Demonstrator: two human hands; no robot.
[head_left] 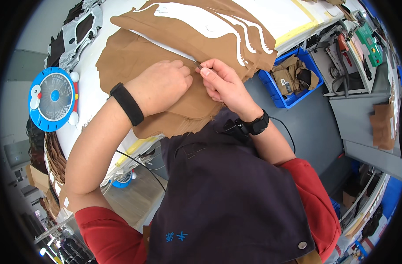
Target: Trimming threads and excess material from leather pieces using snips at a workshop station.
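Brown fabric pieces [122, 66] lie layered on the white table, the upper ones bearing white curved shapes [196, 17] and a long white strip. My left hand [166, 86] is on the fabric just below that strip, fingers curled and their tips hidden, so what they grip is unclear. Close to its right, my right hand [221, 83] pinches a small, thin metal tool [196, 64] between thumb and forefinger at the strip's lower end. The tool is too small to identify.
A blue and white fan [53, 99] stands at the left, near dark and grey pieces [60, 46]. A blue crate [267, 83] of brown items sits low at the right, beside a grey cabinet [346, 114]. Black cables [141, 165] hang below the table edge.
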